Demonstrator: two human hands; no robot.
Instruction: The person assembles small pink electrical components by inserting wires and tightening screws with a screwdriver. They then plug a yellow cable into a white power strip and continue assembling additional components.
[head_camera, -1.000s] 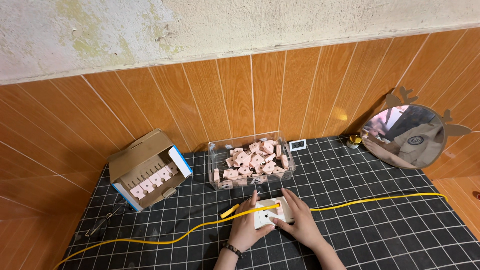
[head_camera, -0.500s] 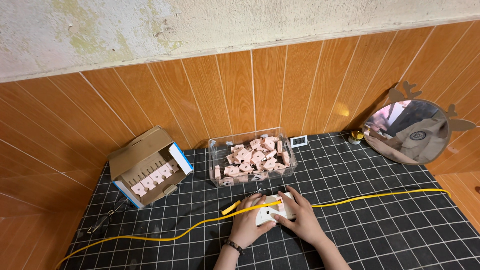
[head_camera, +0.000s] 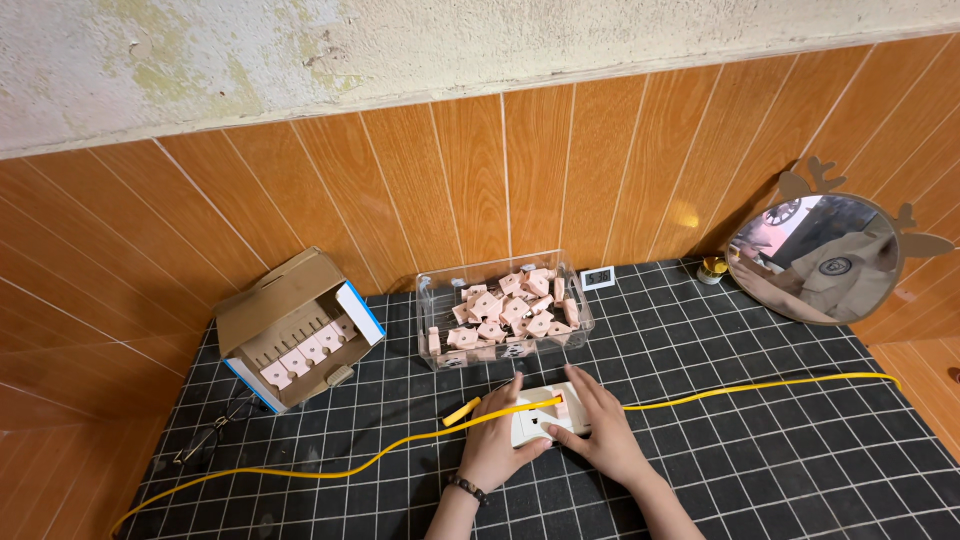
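Two hands: both of ours rest on one white rectangular plastic socket plate (head_camera: 545, 418) lying flat on the black grid-lined table (head_camera: 760, 470).
Left hand (head_camera: 497, 440): fingers spread over the plate's left end, pressing it down rather than clenched; a dark band sits on the wrist.
Right hand (head_camera: 600, 432): fingers laid over the plate's right end, holding it in place; we cannot tell whether any small part is pinched underneath.
Socket plate: just in front of the clear plastic tub (head_camera: 432, 305), near its middle, with a pink insert showing between our fingers.
Yellow cable (head_camera: 330, 468): runs across the table and passes over the plate under our fingertips; its short free end pokes out just left of the plate.
Clear plastic tub: filled with many loose pink plastic connector pieces (head_camera: 510, 310), piled in no order.
Open brown cardboard box (head_camera: 290, 325): left of the tub, tilted, with a row of pink pieces slotted inside.
Round mirror with antler-shaped frame (head_camera: 815, 255): well to the right of the tub, leaning on the wooden wall panels.
Progress: we judge one plate to be in hand with an insert seated; the heap in the tub looks untouched, so most of the work seems left.
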